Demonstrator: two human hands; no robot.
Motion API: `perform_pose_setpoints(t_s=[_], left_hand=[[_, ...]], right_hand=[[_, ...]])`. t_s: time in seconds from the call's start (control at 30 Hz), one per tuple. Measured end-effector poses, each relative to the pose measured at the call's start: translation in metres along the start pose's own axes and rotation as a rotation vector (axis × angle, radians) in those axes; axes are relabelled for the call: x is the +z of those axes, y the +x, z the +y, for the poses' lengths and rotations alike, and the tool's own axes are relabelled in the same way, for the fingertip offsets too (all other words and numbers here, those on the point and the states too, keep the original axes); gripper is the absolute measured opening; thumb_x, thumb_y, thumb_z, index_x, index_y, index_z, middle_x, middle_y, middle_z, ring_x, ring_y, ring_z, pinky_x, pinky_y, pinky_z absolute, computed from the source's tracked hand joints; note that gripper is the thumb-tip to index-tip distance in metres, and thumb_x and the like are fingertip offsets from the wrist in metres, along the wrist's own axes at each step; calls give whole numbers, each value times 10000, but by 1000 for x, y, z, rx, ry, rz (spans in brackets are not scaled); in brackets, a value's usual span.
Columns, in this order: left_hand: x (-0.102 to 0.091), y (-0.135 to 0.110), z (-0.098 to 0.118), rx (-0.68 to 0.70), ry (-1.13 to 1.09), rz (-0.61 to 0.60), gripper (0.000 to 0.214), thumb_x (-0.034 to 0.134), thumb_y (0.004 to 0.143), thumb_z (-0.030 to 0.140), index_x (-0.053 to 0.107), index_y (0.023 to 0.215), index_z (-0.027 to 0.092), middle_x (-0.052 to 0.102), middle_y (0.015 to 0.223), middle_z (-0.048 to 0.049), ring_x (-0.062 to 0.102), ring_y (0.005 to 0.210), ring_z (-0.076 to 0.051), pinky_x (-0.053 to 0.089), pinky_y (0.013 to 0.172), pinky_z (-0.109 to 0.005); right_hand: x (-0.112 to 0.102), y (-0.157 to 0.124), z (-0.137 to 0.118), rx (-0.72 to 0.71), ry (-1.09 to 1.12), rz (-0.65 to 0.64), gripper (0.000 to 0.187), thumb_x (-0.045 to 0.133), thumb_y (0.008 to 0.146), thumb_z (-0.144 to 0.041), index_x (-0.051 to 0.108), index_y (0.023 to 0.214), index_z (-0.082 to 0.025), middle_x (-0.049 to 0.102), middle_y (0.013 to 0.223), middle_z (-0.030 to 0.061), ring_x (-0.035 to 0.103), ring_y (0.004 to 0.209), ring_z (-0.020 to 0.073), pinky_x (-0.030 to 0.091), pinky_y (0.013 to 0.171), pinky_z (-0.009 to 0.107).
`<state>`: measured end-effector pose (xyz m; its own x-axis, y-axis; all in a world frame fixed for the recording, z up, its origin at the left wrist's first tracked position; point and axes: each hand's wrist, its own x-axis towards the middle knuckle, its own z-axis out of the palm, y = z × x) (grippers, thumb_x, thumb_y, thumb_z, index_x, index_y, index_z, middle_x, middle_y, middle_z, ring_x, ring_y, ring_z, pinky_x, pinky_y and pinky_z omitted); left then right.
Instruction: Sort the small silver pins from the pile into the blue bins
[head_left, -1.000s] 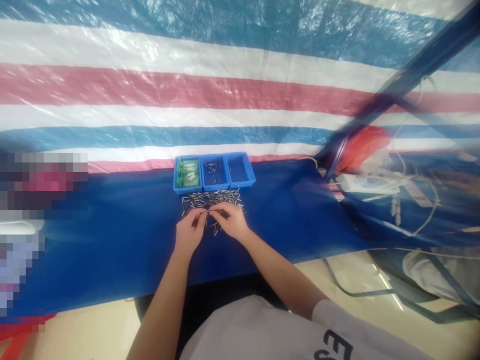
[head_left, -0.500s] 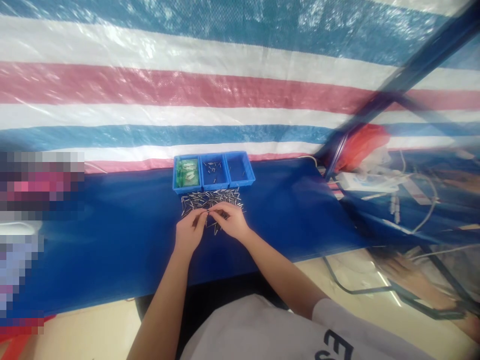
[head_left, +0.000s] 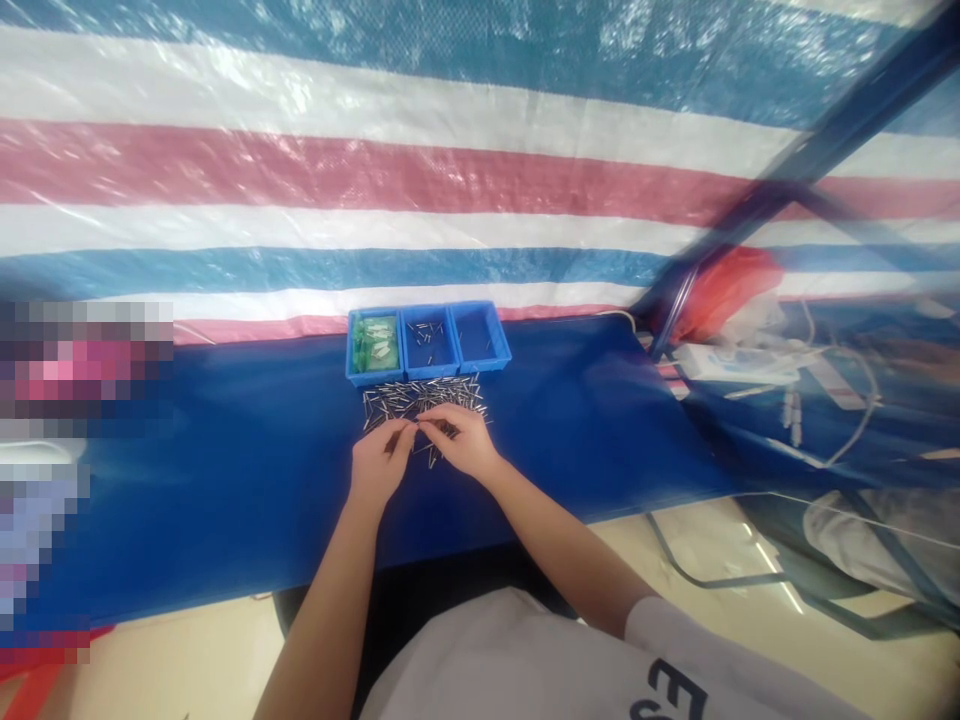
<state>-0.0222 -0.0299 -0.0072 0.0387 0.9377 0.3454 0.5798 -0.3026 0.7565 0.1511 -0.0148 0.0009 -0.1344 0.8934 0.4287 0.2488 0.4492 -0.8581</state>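
My left hand (head_left: pixel 380 460) and my right hand (head_left: pixel 466 440) are both closed in a pinch, their fingertips meeting over the near side of a pile of thin metal pins (head_left: pixel 394 400). Whatever sits between the fingertips is too small to make out. Partly covered by my hands, the pile spreads on the blue tabletop. Right behind it stands a row of blue bins: the left bin (head_left: pixel 367 378) holds green bags with pale pieces, the middle bin (head_left: pixel 430 371) has several loose pins, and the right bin (head_left: pixel 484 364) contains a few tiny bits.
A blue cloth-covered table (head_left: pixel 225 480) stretches to both sides. Behind it hangs a striped plastic sheet (head_left: pixel 375 180). At the right are a metal frame post (head_left: pixel 679 295), a red bag (head_left: pixel 739 290) and a white cable (head_left: pixel 862 430) on another table. The far left is pixelated.
My hands keep the same pinch in the same place. At the lower right, another person's arm has gone from view and pale cloth shows there now.
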Motion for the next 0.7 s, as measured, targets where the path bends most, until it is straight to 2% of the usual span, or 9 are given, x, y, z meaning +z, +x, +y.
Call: perform_pose_setpoints(t_s=[0.27,0.4,0.57,0.7], left_hand=[[4,-1,-1,122,6,16,267,659,866,359,726,1098,245,727,765,11,644,638,-105,537,656,-237],[4,0,-3,183,16,49,209,621,899,321,740,1056,252,762,946,-18,701,776,-133,561,741,-263],[2,1,-3,137,36,10,226,565,932,315,724,1074,238,758,956,-24,708,790,-138,566,782,-270],[0,1,-1,69,30,-34,245,536,947,346,710,1063,217,738,829,-5,677,681,-113,544,724,-239]], right_hand=[[0,1,-2,76,31,21,157,659,880,-338,723,833,-203,730,820,37,661,700,139,550,653,261],[0,1,-4,93,38,-2,183,659,879,-359,714,804,-201,709,783,33,633,657,129,537,631,257],[2,0,-3,163,123,28,182,697,847,-377,725,868,-198,721,790,34,649,653,137,553,627,265],[2,0,-3,233,181,25,218,708,834,-397,737,923,-200,746,850,44,686,709,155,572,648,272]])
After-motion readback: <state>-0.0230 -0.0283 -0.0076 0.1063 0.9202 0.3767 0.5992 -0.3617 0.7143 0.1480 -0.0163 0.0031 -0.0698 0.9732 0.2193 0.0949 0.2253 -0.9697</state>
